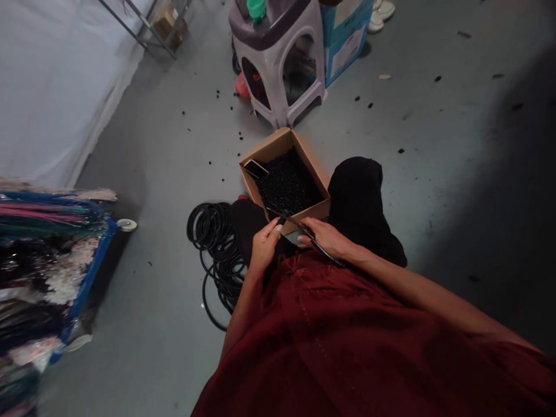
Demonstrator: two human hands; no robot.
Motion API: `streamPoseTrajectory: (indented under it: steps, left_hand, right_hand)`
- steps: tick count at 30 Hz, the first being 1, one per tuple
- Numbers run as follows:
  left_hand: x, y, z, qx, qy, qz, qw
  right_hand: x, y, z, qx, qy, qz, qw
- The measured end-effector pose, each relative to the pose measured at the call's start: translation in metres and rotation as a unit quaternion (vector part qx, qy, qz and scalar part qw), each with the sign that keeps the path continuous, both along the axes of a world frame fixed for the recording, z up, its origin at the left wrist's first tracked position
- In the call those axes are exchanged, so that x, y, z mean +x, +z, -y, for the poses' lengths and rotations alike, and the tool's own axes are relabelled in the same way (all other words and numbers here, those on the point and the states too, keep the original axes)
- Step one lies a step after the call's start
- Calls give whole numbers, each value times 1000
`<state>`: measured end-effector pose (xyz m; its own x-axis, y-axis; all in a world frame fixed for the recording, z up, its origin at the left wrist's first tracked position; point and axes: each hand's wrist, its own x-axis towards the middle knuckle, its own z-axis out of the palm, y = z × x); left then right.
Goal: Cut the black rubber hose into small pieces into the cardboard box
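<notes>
My left hand (pixel 264 246) and my right hand (pixel 325 238) hold a thin black tube (pixel 306 231) above my lap, at the near edge of a cardboard box (pixel 271 145). The left fingers close on it near its far end, and the right hand wraps it further along. The box is full of small black pieces (pixel 289 182), with a phone (pixel 256 169) lying on them at the left corner. A coil of black rubber tubing (pixel 212 231) lies on the floor beside my left leg.
A lilac plastic stool (pixel 271 75) and a blue carton (pixel 347 35) stand beyond the box. Small black bits dot the grey floor (pixel 412 145). At the left stands a blue-edged cart (pixel 91 272) heaped with coloured strands, and a white sheet (pixel 52 87) hangs behind it.
</notes>
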<state>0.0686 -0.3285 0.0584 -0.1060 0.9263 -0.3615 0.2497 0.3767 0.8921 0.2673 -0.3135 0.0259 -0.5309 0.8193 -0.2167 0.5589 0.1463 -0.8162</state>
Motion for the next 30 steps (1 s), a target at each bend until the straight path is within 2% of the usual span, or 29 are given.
streamPoseTrajectory:
  steps: [5, 11, 19, 30]
  left_hand:
    - [5, -10, -4, -15, 2, 7, 1000]
    - [4, -20, -7, -31, -14, 2, 999]
    - [-4, -38, -12, -51, -37, -32, 998]
    - [-9, -54, -17, -48, -48, -56, 996]
  right_hand:
    - [-2, -12, 2, -16, -26, 1, 1000]
    - [-2, -24, 1, -32, -26, 37, 998]
    - [-4, -32, 0, -53, -16, 68, 996]
    - [-7, -42, -1, -67, -29, 77, 994]
